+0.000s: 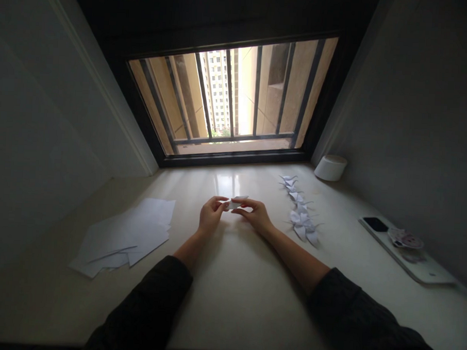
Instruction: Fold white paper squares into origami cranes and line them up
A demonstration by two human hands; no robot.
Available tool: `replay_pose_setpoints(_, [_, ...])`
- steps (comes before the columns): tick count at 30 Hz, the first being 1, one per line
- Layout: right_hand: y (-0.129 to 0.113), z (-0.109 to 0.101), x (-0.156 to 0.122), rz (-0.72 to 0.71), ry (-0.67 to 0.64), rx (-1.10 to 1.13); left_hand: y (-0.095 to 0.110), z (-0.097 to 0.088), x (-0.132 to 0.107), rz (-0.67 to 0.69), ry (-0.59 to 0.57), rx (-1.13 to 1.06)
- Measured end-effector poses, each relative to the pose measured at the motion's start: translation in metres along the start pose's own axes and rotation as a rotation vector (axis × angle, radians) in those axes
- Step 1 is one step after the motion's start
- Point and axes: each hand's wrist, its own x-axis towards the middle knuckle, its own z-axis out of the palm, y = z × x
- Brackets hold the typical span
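Note:
Between my two hands is a small piece of folded white paper (234, 204), held just above the pale sill. My left hand (211, 213) pinches its left end between thumb and fingers. My right hand (255, 214) grips the right end, with the fingers along the top and the thumb below. Part of the paper is hidden by my fingers, so its exact folded shape is hard to make out. To the right of my hands, a row of folded paper cranes (300, 219) runs away toward the window.
Loose white paper sheets (134, 227) lie overlapping on the left of the sill (228, 298). At the right lies a phone (408, 255) with a sticker-like figure on its back. A white cup-shaped object (330, 168) stands in the far right corner. The dark-framed window (234, 157) closes off the back.

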Motion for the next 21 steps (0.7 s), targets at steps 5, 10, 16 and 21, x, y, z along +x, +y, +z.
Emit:
replay_pose_setpoints(5, [-0.001,0.001,0.000,0.046,0.032,0.033,0.009,0.002,-0.002,0.002,0.007,-0.018])
replay_pose_setpoints(10, [0.004,0.002,0.001,0.116,0.074,0.096,0.013,0.004,-0.004,0.033,-0.016,-0.014])
replay_pose_setpoints(16, [0.006,0.002,0.003,0.141,0.072,0.167,0.011,0.005,-0.005,0.069,-0.045,-0.018])
replay_pose_setpoints(21, [0.005,0.004,0.003,0.139,0.058,0.241,0.007,0.004,-0.004,0.070,0.000,-0.009])
